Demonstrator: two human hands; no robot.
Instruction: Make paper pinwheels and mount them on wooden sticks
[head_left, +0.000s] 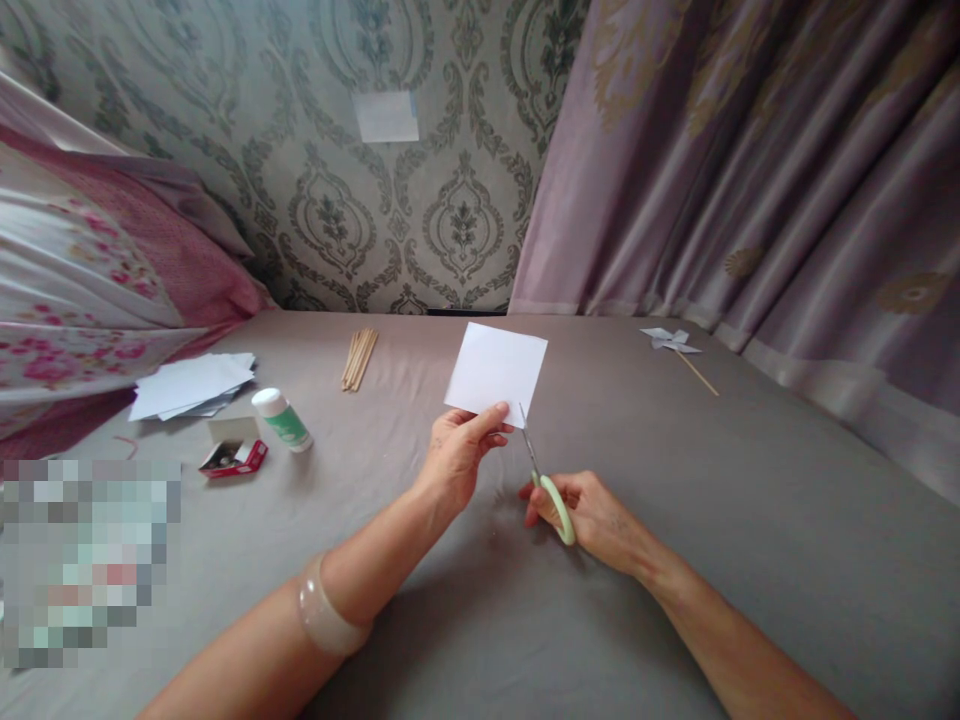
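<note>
A square of white paper (496, 368) is pinched along its lower edge by my left hand (461, 450), thumb on top. My right hand (581, 510) grips a pair of scissors (559, 508) with pale green handles. The scissor blades point up and away from me and meet the paper's lower right corner. Whether they have cut into it I cannot make out. Both hands are above the grey cloth, close together near the middle of the view.
To the left lie a stack of white paper (191, 385), a glue stick (283, 420), a small open red box (234, 456) and a bundle of wooden sticks (360, 360). At the far right is a paper pinwheel (670, 341) on a stick. Curtains (675, 180) hang behind.
</note>
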